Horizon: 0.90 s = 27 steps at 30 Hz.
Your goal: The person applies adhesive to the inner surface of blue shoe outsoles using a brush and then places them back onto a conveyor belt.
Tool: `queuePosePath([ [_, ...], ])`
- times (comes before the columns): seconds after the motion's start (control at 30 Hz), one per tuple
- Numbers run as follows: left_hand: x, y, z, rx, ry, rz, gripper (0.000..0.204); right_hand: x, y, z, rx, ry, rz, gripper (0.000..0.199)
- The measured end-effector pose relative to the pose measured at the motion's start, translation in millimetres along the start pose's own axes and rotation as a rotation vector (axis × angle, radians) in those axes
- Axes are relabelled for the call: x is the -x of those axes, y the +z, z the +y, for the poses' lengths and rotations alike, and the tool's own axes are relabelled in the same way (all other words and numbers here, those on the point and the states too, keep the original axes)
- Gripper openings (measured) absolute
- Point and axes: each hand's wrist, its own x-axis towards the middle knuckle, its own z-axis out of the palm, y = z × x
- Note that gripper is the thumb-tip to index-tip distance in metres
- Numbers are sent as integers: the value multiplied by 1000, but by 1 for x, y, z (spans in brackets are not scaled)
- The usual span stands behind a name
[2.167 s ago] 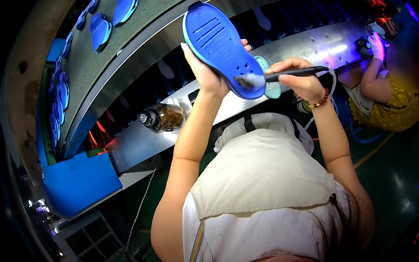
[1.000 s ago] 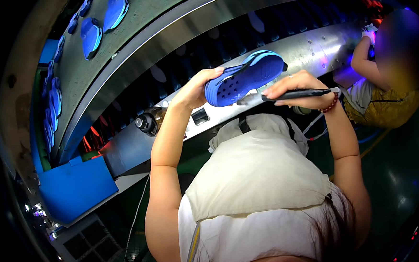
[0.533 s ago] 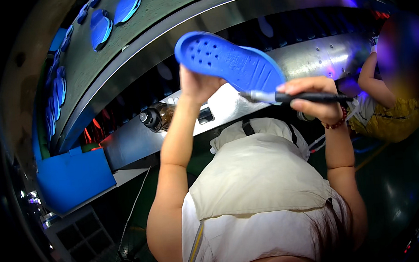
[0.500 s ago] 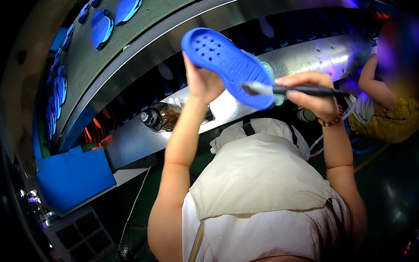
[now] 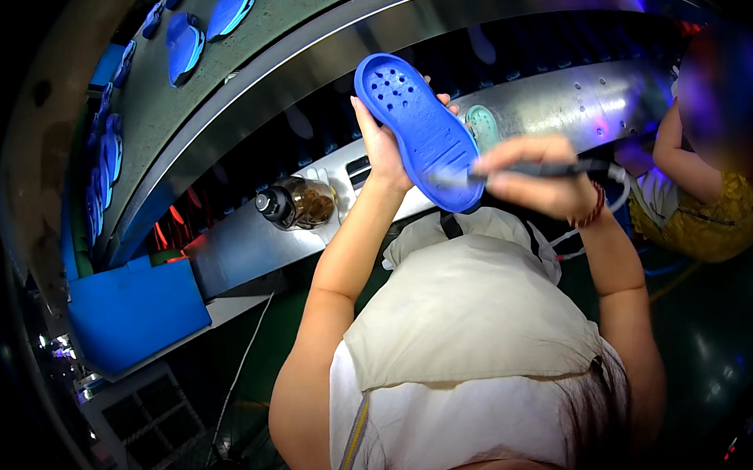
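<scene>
A blue shoe sole (image 5: pixel 422 133) with a cluster of small holes at its far end is held up and tilted in front of me. My left hand (image 5: pixel 384 153) grips it from beneath, thumb along the left edge and fingertips showing past the right edge. My right hand (image 5: pixel 541 177) is closed round the dark handle of a brush (image 5: pixel 553 169). The brush's pale bristles, blurred by motion, lie over the near end of the sole. Just right of the sole, a light green sole-shaped piece (image 5: pixel 483 123) rests on the metal ledge (image 5: pixel 550 108).
A dark-capped bottle of brown contents (image 5: pixel 306 203) stands on the ledge to the left. Beyond runs a green belt (image 5: pixel 294 16) carrying several blue soles (image 5: pixel 184 47). A blue box (image 5: pixel 140 314) is at the left. Another person's arm (image 5: pixel 682 156) shows at the right.
The sole has shifted slightly right and down and turned more upright, with my left hand. My right hand has moved a little left and down with the brush. The light green piece shows more fully.
</scene>
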Motion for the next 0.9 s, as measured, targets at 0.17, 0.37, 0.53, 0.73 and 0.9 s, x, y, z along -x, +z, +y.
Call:
queuePosePath([
  [0.17, -8, 12, 0, 43, 17, -88, 87, -9, 14, 2, 140, -137, 49, 16],
  [0.37, -4, 14, 12, -10, 46, 28, 90, 6, -5, 23, -102, 12, 71, 19],
  [0.53, -6, 21, 22, -8, 13, -41, 91, 6, -6, 20, -235, -44, -198, 19],
  [0.73, -1, 47, 17, -134, 95, 8, 72, 2, 6, 38, -705, 43, 208, 15],
  [0.9, 9, 49, -1, -60, 46, 7, 54, 4, 18, 12, -403, 120, 224, 14],
])
